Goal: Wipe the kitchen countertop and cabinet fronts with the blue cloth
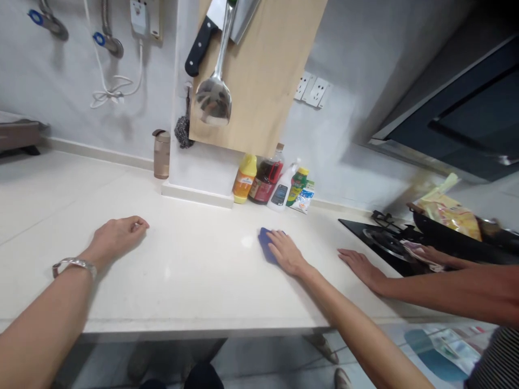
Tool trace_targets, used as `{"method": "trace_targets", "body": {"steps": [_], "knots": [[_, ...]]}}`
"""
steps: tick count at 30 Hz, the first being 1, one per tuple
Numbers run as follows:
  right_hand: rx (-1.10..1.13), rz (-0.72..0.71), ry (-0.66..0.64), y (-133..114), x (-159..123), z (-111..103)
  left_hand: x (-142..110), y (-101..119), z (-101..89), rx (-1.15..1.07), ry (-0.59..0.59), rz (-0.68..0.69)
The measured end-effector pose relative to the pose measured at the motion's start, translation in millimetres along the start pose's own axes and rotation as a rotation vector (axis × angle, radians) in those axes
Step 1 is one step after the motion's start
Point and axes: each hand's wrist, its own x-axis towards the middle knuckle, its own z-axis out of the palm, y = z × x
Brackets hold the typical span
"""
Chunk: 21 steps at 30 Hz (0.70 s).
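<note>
My right hand [287,253] lies on a folded blue cloth [266,246], pressing it against the white countertop [203,286]. The cloth's left part sticks out beyond my fingers. Over to the left, my left hand [119,237] rests at the counter with its fingers curled in and nothing visible in them. A silver watch or bracelet [75,263] circles that wrist.
Behind the cloth stand a yellow bottle [245,180], a dark sauce bottle [263,181], a white spray bottle [281,189] and packets. A brown tumbler [161,155] is farther left. At right, a co-worker's hands [363,269] are by the black stove [357,229], one on a rag.
</note>
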Motion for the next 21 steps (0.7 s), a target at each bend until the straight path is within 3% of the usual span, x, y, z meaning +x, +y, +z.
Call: {"method": "trace_targets", "body": {"steps": [3,9,13,17,21], "knots": [[-0.022,0.093,-0.035,7.7,9.0,11.6,-0.3,0.4,3.3,0.045,-0.02,-0.01],[-0.084,0.464,-0.041,50.5,43.5,-0.6,1.7,1.5,7.4,0.086,-0.024,-0.037],[-0.093,0.614,-0.023,71.2,65.9,0.1,7.9,7.8,10.8,0.165,-0.021,-0.074],[-0.098,0.707,-0.029,61.7,101.5,8.7,11.5,14.5,15.2,0.28,0.008,-0.084],[-0.071,0.604,0.007,24.1,144.9,18.3,12.3,16.1,17.7,0.303,-0.001,-0.122]]}}
